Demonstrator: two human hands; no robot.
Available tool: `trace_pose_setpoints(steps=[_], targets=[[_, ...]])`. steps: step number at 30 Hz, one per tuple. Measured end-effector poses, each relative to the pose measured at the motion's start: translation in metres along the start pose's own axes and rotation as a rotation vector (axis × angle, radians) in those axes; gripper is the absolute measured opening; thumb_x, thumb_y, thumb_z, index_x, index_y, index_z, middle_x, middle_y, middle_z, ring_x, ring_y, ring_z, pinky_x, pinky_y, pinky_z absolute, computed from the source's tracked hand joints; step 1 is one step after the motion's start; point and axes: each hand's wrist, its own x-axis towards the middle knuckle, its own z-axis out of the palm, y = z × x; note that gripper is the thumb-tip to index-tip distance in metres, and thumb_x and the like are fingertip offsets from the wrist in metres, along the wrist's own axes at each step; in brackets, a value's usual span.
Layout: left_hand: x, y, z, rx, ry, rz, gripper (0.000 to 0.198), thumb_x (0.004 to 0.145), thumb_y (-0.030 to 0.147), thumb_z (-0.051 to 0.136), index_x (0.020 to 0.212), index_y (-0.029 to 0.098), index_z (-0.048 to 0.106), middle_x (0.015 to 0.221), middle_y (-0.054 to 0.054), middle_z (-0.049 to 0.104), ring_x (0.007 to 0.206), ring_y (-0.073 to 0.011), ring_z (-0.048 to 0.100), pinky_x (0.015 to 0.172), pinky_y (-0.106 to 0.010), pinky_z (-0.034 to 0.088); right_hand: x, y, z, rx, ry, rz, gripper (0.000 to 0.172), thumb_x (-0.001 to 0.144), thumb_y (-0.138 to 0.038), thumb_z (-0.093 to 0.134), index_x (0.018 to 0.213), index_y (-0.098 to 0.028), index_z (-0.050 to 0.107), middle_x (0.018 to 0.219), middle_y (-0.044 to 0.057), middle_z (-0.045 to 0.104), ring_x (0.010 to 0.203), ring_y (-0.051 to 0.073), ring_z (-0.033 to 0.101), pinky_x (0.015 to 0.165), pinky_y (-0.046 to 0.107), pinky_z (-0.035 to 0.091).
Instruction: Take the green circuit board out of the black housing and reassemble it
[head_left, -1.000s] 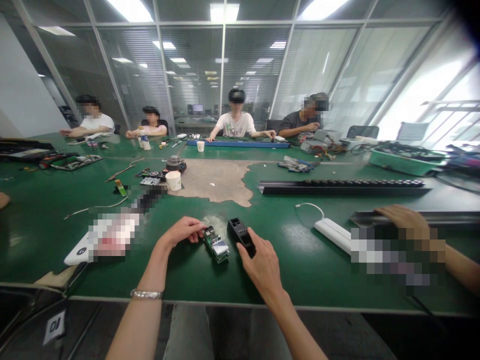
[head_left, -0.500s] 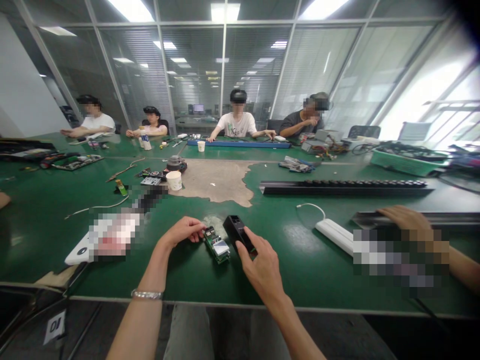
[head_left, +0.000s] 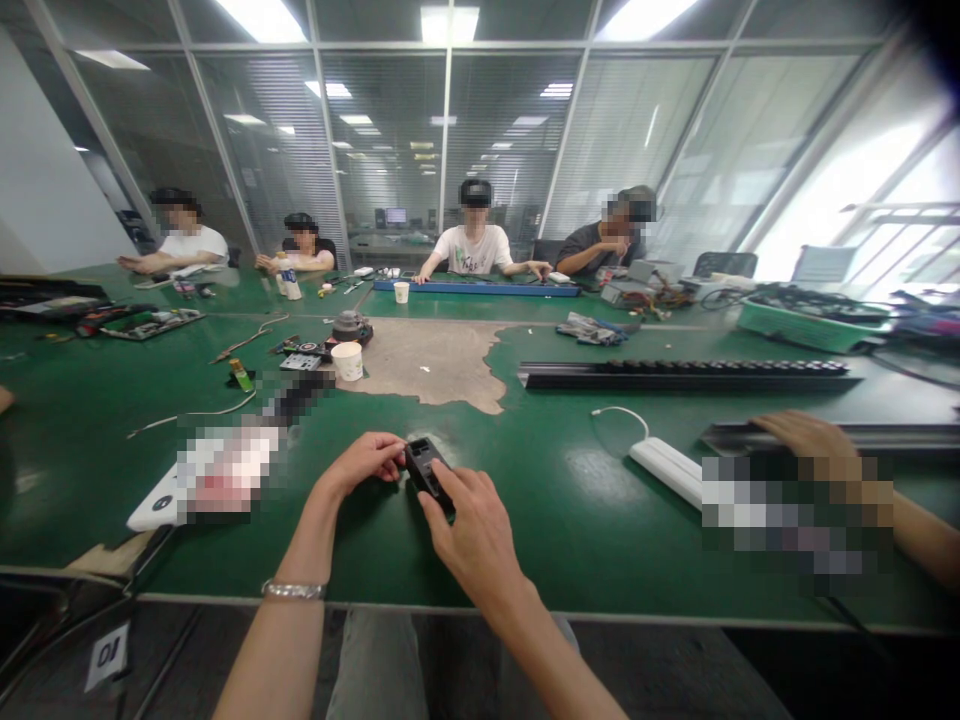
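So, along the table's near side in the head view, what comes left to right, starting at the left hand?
Left hand → black casing → right hand → white bar with a cord → co-worker's hand.

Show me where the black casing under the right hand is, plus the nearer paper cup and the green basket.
Black casing (head_left: pixel 424 474), head view: its upper face.
Nearer paper cup (head_left: pixel 347 363), head view: middle of its side.
Green basket (head_left: pixel 796 326), head view: its near wall.
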Motion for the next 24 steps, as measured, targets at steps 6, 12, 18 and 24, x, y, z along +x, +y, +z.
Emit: trace_pose_setpoints(steps=[6, 12, 18, 24], targets=[[0.002, -0.003, 0.0, 0.0, 0.025, -0.008, 0.042, 0.079, 0.05, 0.064, 0.099, 0.013, 0.065, 0.08, -0.004, 0.065, 0.057, -0.0091, 0.06, 0.051, -0.019, 0.046, -0.004, -0.003, 0.0, -0.062, -0.059, 0.014, 0.043, 0.09, -0.029, 0.05, 0.132, -0.023, 0.051, 0.107, 0.009, 0.06, 0.097, 0.023, 0.052, 0.086, 0.035, 0.044], [0.0, 0.0, 0.0, 0.051, 0.035, -0.007, 0.043, 0.08, 0.049, 0.062, 0.103, 0.012, 0.066, 0.08, -0.005, 0.065, 0.056, -0.0094, 0.06, 0.049, -0.019, 0.045, -0.01, -0.004, 0.006, -0.132, -0.104, 0.03, 0.044, 0.087, -0.025, 0.051, 0.131, -0.022, 0.052, 0.109, 0.01, 0.058, 0.097, 0.024, 0.05, 0.085, 0.035, 0.044], [0.001, -0.001, 0.001, 0.089, -0.006, -0.038, 0.043, 0.078, 0.051, 0.062, 0.093, 0.012, 0.066, 0.071, -0.003, 0.065, 0.051, -0.0096, 0.059, 0.046, -0.018, 0.044, -0.011, 0.0, 0.009, -0.129, -0.075, 0.022, 0.044, 0.088, -0.026, 0.052, 0.131, -0.023, 0.052, 0.105, 0.009, 0.059, 0.095, 0.023, 0.05, 0.084, 0.034, 0.045], [0.002, -0.004, -0.001, 0.06, -0.016, -0.05, 0.044, 0.078, 0.053, 0.063, 0.093, 0.012, 0.065, 0.071, -0.005, 0.067, 0.053, -0.0107, 0.061, 0.049, -0.019, 0.047, -0.012, 0.0, 0.011, -0.06, 0.003, 0.017, 0.04, 0.088, -0.025, 0.05, 0.128, -0.019, 0.055, 0.106, 0.01, 0.061, 0.097, 0.023, 0.052, 0.086, 0.036, 0.045]])
